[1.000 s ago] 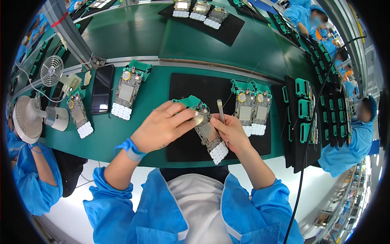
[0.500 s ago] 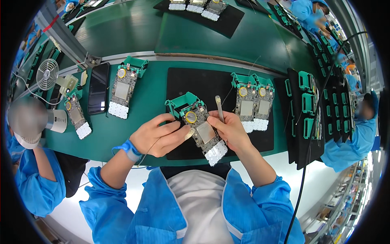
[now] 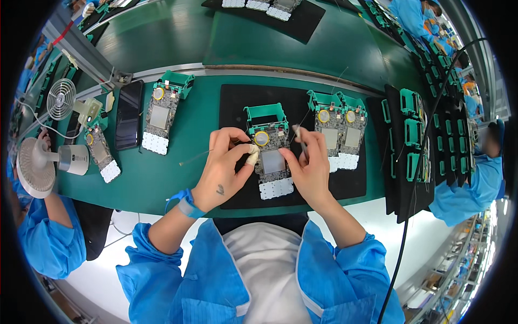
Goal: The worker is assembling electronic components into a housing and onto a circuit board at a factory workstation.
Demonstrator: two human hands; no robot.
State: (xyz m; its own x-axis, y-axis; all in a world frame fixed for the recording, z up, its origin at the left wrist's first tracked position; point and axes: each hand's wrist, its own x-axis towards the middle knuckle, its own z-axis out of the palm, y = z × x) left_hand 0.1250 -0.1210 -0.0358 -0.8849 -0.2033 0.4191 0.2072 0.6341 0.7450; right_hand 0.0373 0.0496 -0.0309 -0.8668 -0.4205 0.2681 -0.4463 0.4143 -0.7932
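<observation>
In front of me a circuit board [image 3: 274,162] with a green plastic bracket [image 3: 266,115], a yellow-rimmed round cell and a white lower end lies on a black mat [image 3: 324,190]. My left hand [image 3: 222,166] is at its left edge, thumb and forefinger pinched together in pale finger covers. A thin cable [image 3: 195,157] trails leftward from this hand; the pinched end is hidden. My right hand [image 3: 309,164] is closed round a slim light-grey rod [image 3: 297,132], its thumb against the board's right edge.
Two similar boards [image 3: 339,137] lie right on the mat. To the left are another board [image 3: 160,116], a black phone [image 3: 129,114], a smaller board [image 3: 100,154] and a white fan [image 3: 36,167]. Black racks of green brackets [image 3: 413,132] stand right, beside a hanging black cable [image 3: 406,229]. Co-workers sit both sides.
The board has gone from tilted in my hands to nearly straight on the mat, farther from me. My left hand has moved right and up; the rod in my right hand has tilted.
</observation>
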